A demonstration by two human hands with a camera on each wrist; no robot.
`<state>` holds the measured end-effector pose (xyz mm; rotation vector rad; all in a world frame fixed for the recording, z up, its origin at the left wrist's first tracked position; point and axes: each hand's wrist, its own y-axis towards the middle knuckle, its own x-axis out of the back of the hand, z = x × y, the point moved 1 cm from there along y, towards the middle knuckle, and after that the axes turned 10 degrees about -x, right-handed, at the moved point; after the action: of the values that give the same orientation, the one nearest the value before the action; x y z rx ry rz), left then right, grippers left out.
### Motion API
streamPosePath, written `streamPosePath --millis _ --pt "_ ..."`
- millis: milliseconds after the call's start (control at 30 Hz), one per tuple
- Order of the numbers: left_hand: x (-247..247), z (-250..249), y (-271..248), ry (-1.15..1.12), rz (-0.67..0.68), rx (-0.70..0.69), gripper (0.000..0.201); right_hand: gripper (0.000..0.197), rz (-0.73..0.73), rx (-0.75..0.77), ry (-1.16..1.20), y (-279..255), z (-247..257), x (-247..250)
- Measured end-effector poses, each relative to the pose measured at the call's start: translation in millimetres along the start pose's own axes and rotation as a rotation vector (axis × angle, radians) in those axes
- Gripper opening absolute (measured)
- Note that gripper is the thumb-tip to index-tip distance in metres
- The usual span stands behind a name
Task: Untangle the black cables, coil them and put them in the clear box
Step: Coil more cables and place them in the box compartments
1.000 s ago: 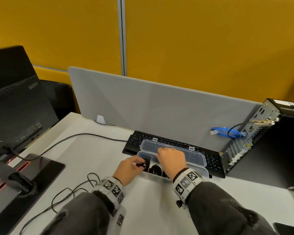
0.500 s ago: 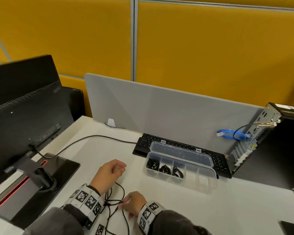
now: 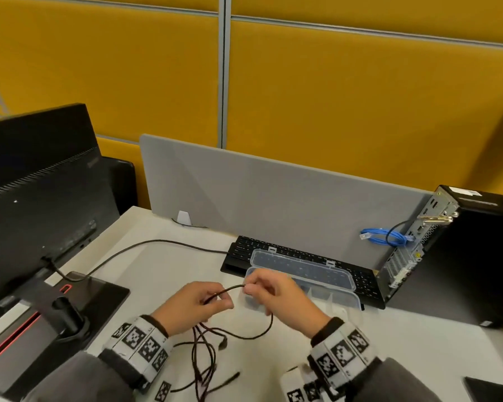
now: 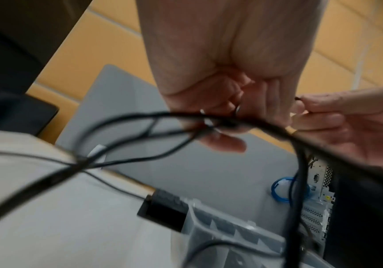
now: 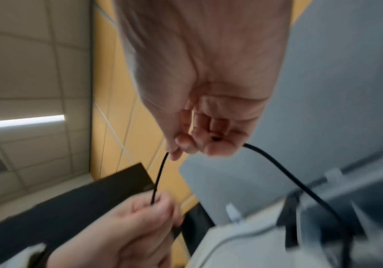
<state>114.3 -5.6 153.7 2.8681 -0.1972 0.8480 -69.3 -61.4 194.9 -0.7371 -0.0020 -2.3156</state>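
A tangle of thin black cables (image 3: 204, 352) hangs from my hands down to the white desk near its front edge. My left hand (image 3: 196, 304) grips a bunch of the cables (image 4: 140, 123) in curled fingers. My right hand (image 3: 269, 294) pinches one black cable (image 5: 160, 170) that runs taut across to the left hand (image 5: 140, 223); its other part loops down to the right. The clear box (image 3: 343, 298) lies open behind my right hand, lid (image 3: 302, 269) leaning on the keyboard. My right hand hides most of the box's compartments.
A black keyboard (image 3: 363, 281) lies against the grey desk divider (image 3: 273, 204). A monitor (image 3: 35, 192) on its stand (image 3: 70, 317) fills the left. A desktop PC (image 3: 462, 256) with a blue cable (image 3: 389, 237) stands at the right. A dark flat object (image 3: 491, 390) sits at the front right corner.
Both hands left the box, came down to the cable tangle on the desk, and now lift it, with one cable stretched between them.
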Motion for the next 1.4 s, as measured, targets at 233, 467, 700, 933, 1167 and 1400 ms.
streamPosePath --millis 233,467,700,933,1167,1400 --pt "47.5 17.2 -6.9 0.312 -0.033 0.086 0.032 0.011 -0.82 0.08 -0.124 -63.2 -13.9 151.2" --pt "77.6 6.9 2.6 0.162 -0.202 0.171 0.037 0.012 -1.149 -0.265 -0.647 -119.2 -67.8 212.6" --pt "23.2 -59.3 33.7 0.252 -0.253 -0.044 0.035 0.071 -0.686 -0.321 -0.787 -98.0 -57.7 155.0" --pt "-42.5 -112.6 58.7 0.094 -0.29 -0.389 0.033 0.027 -0.045 -0.05 -0.082 -65.5 9.5 58.9" --pt "-10.8 -52.0 49.0 0.235 0.039 -0.096 0.023 0.03 -0.703 -0.061 0.58 -89.9 -0.6 157.4" --pt "8.5 -61.3 46.7 0.279 -0.084 -0.081 0.024 0.04 -0.939 -0.509 -0.787 -100.5 -44.5 178.3"
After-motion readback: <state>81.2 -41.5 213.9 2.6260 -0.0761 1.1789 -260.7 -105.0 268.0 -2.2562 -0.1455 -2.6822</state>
